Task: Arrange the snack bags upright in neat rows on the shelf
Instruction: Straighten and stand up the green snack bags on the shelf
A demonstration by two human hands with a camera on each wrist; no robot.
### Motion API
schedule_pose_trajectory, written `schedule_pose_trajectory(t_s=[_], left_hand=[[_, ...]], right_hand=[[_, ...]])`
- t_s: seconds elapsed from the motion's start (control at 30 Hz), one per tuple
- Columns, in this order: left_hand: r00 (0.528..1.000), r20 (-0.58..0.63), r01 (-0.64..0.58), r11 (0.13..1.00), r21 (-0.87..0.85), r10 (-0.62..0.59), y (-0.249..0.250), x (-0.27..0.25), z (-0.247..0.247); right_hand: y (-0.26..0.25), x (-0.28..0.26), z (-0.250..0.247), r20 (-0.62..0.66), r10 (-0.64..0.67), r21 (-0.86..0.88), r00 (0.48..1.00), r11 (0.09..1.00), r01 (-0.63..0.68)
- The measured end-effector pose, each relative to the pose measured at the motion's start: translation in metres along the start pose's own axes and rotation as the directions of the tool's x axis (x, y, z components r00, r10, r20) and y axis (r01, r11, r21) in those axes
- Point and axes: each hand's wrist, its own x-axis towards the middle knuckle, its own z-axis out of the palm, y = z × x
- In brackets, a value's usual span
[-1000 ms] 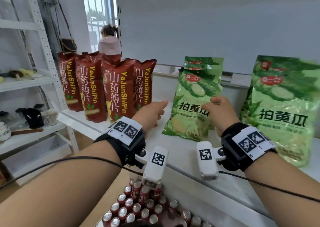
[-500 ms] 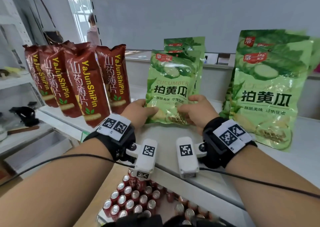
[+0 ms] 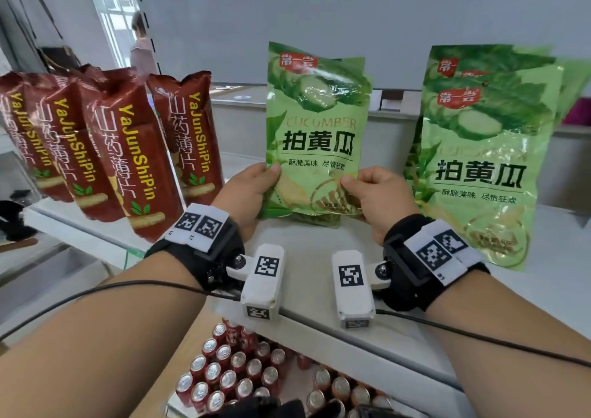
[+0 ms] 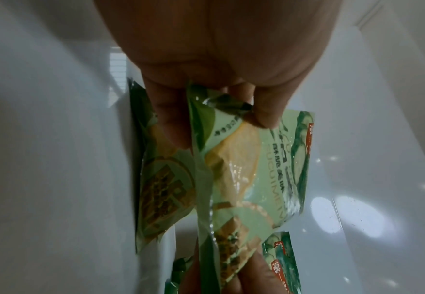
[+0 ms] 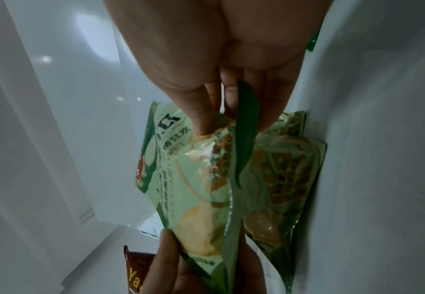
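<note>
Together, left hand (image 3: 245,190) and right hand (image 3: 377,195) pinch the green cucumber bag's (image 3: 315,130) lower corners, fingers curled.

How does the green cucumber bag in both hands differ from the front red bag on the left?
The green cucumber bag is wide, held upright by the left hand and right hand; the front red bag is narrow, dark red, unheld and leans left. Both are sealed snack bags with printed fronts facing the camera.

left hand (image 3: 244,194): thumb-pinch grip | right hand (image 3: 379,198): thumb-pinch grip | forearms extended
</note>
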Motion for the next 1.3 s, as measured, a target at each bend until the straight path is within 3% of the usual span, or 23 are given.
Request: schedule_pose_trajectory(t_s=[0.13,0.27,0.33,0.53,0.8,0.93,1.17,1.3], left_hand=[[0.999,-0.053,0.006,1.000,0.021,-0.005,0.003,0.017,-0.004],[0.999,-0.032,-0.030,0.994,0.108,0.034,-0.003,0.025,-0.001],[0.999,-0.029,-0.038,0.997,0.065,0.040,-0.007,0.028,0.003],[0.999,-0.013,-0.031,0.993,-0.110,0.029,-0.019,0.041,0.007],[1.000,0.001,-0.022,0.988,-0.154,0.022,-0.019,0.045,0.004],[1.000,0.009,-0.008,0.987,-0.159,0.010,-0.016,0.041,0.005],[0.998,0.064,0.039,0.976,-0.214,-0.026,-0.016,0.036,0.010],[0.992,0.116,0.085,0.962,-0.259,-0.057,-0.015,0.032,0.011]], right_hand=[[-0.002,0.003,-0.009,0.026,0.019,-0.018,0.999,1.000,-0.018],[-0.007,0.003,-0.017,0.004,0.089,0.031,0.996,0.996,-0.089],[-0.010,-0.004,-0.017,0.020,0.108,0.059,0.994,0.992,-0.109],[-0.012,-0.015,-0.008,0.265,0.219,0.051,0.939,0.969,-0.241],[-0.015,-0.012,-0.005,0.192,0.153,-0.154,0.969,0.980,-0.124],[-0.013,-0.008,-0.003,0.143,0.139,-0.163,0.980,0.980,-0.115],[-0.010,-0.007,-0.003,0.161,0.176,-0.039,0.971,0.984,-0.172],[-0.010,-0.010,-0.004,0.248,0.146,0.128,0.958,0.975,-0.181]])
